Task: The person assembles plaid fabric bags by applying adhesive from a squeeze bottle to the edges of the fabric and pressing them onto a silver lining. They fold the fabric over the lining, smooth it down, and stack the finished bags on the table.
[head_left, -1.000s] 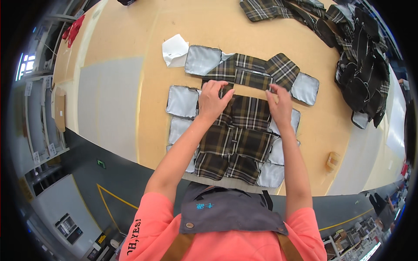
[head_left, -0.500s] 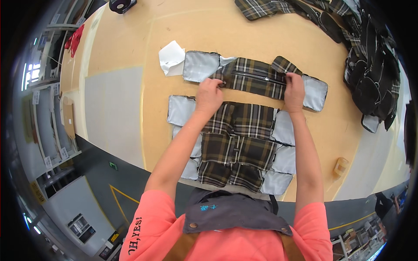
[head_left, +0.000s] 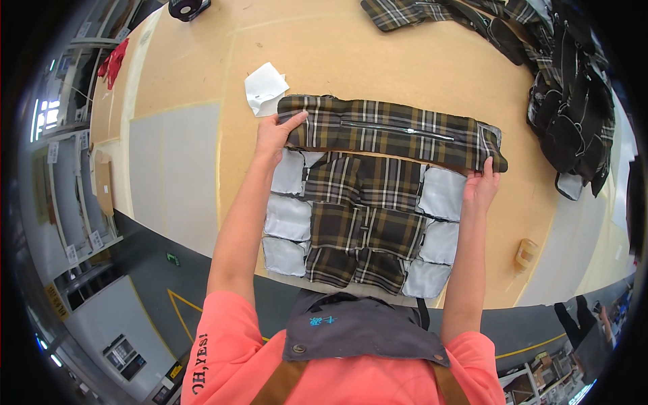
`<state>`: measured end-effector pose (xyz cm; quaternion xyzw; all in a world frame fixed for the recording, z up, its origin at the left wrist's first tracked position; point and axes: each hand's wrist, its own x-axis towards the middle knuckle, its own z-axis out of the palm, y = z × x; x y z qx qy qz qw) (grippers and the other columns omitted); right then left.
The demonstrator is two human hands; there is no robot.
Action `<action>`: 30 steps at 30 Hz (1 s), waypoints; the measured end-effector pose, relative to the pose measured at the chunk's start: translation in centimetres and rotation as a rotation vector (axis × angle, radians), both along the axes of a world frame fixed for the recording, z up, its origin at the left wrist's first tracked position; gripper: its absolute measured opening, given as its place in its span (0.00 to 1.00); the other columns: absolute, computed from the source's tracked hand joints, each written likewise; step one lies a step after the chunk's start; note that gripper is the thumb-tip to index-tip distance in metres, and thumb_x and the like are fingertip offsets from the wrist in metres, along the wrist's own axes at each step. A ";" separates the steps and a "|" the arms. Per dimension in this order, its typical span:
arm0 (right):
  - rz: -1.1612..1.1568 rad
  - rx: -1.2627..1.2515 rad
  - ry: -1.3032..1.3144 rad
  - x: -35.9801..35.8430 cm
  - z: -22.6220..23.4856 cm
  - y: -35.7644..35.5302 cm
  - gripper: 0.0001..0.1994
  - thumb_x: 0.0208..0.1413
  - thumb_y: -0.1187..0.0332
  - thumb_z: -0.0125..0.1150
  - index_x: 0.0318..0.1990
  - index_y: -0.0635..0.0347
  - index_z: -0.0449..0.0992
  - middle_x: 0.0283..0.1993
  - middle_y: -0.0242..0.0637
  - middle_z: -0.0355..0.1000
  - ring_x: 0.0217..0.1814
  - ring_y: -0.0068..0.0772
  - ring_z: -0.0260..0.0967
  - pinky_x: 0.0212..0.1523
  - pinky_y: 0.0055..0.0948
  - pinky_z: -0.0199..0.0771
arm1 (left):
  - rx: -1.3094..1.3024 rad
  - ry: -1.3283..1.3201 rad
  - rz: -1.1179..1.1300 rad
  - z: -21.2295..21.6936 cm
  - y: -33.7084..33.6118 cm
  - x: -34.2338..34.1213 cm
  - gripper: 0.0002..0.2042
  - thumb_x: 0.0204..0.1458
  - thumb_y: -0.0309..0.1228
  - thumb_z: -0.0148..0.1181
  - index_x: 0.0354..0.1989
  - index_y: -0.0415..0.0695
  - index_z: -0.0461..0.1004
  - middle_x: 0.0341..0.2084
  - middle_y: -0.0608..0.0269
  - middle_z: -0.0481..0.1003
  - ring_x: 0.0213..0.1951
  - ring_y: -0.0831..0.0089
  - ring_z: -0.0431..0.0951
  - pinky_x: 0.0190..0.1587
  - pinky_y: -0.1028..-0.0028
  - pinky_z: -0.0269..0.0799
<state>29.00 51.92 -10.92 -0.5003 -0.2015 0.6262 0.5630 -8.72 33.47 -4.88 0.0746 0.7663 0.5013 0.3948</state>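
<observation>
A long plaid fabric panel with a zipper [head_left: 378, 138] lies stretched across the table, its flaps opened out to both sides. My left hand [head_left: 273, 133] grips its left end, thumb on top. At the lower right corner, my right hand [head_left: 481, 185] pinches the edge between thumb and fingers. Closer to me, several folded plaid pieces [head_left: 368, 223] rest in overlapping rows. Silvery-grey lining flaps [head_left: 287, 217] stick out on their left, and matching lining flaps [head_left: 439, 196] on their right.
White paper [head_left: 263, 88] lies beyond my left hand. Black and plaid sewn pieces [head_left: 570, 108] are heaped at the far right. A small amber bottle [head_left: 526, 256] stands near the right front edge. Red cloth [head_left: 113, 63] and a dark round object [head_left: 185, 8] sit at far left.
Both hands have moved outward to the panel's ends. Its folded plaid flaps are now spread out, covering the silvery lining that showed at each end.
</observation>
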 end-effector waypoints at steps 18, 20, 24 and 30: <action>0.968 0.883 -1.021 -9.5 -2.0 -4.6 0.19 0.56 0.75 0.55 0.56 0.58 0.68 0.65 0.41 0.63 0.70 0.44 0.55 0.71 0.46 0.49 | 0.149 0.515 -0.455 -5.4 7.6 12.6 0.23 0.45 0.40 0.69 0.47 0.40 0.76 0.31 0.57 0.76 0.31 0.69 0.76 0.37 0.72 0.74; 0.997 0.834 -0.975 -9.4 -0.9 -4.5 0.20 0.56 0.70 0.59 0.57 0.58 0.68 0.65 0.42 0.63 0.70 0.44 0.56 0.70 0.45 0.50 | 0.231 0.599 -0.451 -4.3 7.1 11.5 0.22 0.46 0.40 0.68 0.47 0.40 0.75 0.36 0.57 0.74 0.36 0.68 0.75 0.40 0.72 0.73; 0.727 0.961 -1.178 -7.0 1.8 -1.9 0.19 0.56 0.65 0.61 0.55 0.58 0.71 0.60 0.44 0.68 0.64 0.47 0.61 0.66 0.41 0.56 | 0.157 0.960 -0.194 -2.1 3.6 4.3 0.12 0.49 0.29 0.63 0.42 0.42 0.75 0.38 0.58 0.74 0.43 0.63 0.72 0.47 0.69 0.67; 0.471 0.561 -1.206 2.0 -1.5 4.7 0.21 0.56 0.65 0.60 0.57 0.56 0.70 0.61 0.47 0.65 0.67 0.47 0.56 0.66 0.41 0.53 | -0.359 1.159 -0.027 -8.7 -2.5 -7.8 0.24 0.44 0.25 0.64 0.54 0.50 0.71 0.47 0.49 0.66 0.55 0.53 0.63 0.56 0.58 0.63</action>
